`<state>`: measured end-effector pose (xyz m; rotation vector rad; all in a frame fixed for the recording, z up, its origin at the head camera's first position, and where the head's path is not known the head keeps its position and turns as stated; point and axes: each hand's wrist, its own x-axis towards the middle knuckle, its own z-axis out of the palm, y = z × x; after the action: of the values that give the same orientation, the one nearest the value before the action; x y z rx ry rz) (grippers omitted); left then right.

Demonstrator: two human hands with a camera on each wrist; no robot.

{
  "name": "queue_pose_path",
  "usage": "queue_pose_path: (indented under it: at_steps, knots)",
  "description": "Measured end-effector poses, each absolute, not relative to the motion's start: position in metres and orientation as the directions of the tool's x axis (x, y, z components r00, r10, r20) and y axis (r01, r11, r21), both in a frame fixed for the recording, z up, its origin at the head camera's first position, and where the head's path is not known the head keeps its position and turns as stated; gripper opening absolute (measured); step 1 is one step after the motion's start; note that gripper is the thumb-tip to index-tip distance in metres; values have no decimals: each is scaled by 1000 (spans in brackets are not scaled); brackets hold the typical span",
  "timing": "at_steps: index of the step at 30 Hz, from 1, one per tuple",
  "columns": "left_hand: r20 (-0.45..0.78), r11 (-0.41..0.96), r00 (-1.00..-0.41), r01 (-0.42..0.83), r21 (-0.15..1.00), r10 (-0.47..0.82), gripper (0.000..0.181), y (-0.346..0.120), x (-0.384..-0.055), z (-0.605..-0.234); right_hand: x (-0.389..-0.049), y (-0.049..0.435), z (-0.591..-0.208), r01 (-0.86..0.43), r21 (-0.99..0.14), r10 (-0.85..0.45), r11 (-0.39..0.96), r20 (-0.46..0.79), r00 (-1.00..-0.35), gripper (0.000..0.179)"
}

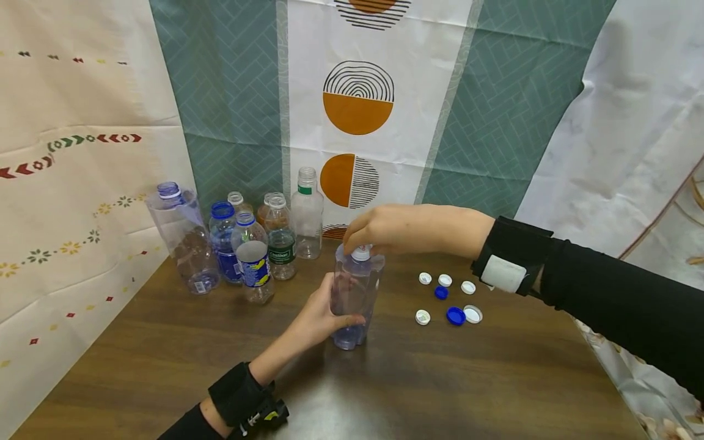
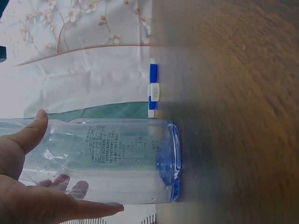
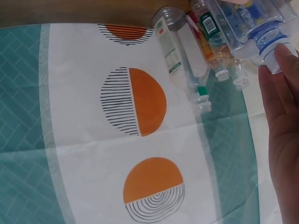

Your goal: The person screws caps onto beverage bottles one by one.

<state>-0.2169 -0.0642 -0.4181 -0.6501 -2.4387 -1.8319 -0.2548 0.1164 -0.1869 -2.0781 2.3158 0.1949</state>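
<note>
The left hand (image 1: 318,315) grips a clear plastic bottle (image 1: 356,292), whose white cap (image 3: 270,61), at twelve o'clock, the right hand (image 1: 379,229) pinches.

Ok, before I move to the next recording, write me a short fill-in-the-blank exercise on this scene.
1. The left hand grips the clear bottle while the right hand pinches a ____ cap at its mouth.
2. In the head view, the loose caps lie to the ____ of that bottle.
3. Exactly ____ loose caps are blue.
4. The front bottle in the left group wears a label in blue, white and ____.

Missing words: white; right; two; yellow.
</note>
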Motion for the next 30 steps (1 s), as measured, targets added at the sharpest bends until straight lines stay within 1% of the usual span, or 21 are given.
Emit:
queue_pose_path:
  at_steps: [7, 12, 14, 17, 23, 25, 27, 30]
  knots:
    - [253, 230, -915, 332, 915, 314, 76, -62, -216, -418, -257, 119, -189, -993, 50, -990, 105, -90, -109, 34]
    - [268, 222, -914, 342, 913, 305, 75, -61, -215, -418, -257, 118, -189, -992, 59, -990, 108, -90, -113, 32]
    - [270, 221, -916, 342, 913, 298, 75, -61, -214, -418, -257, 117, -190, -991, 63, -989, 119, -86, -124, 31]
    - [266, 227, -918, 338, 913, 293, 74, -61, -213, -419, -255, 117, -192, -984, 40, -981, 174, -78, -177, 29]
    - [269, 234, -917, 342, 910, 294, 76, -60, -213, -419, -246, 115, -197, -941, 30, -941, 337, -31, -338, 21]
    - [272, 238, -916, 346, 908, 294, 76, -60, -213, -418, -243, 114, -199, -924, 21, -924, 381, -6, -381, 20]
    - [274, 242, -916, 348, 906, 293, 76, -61, -215, -418, -241, 114, -200, -909, 0, -909, 417, 17, -417, 20]
    - [278, 250, -915, 353, 901, 291, 77, -61, -216, -419, -239, 115, -202, -894, -41, -893, 446, 44, -448, 21]
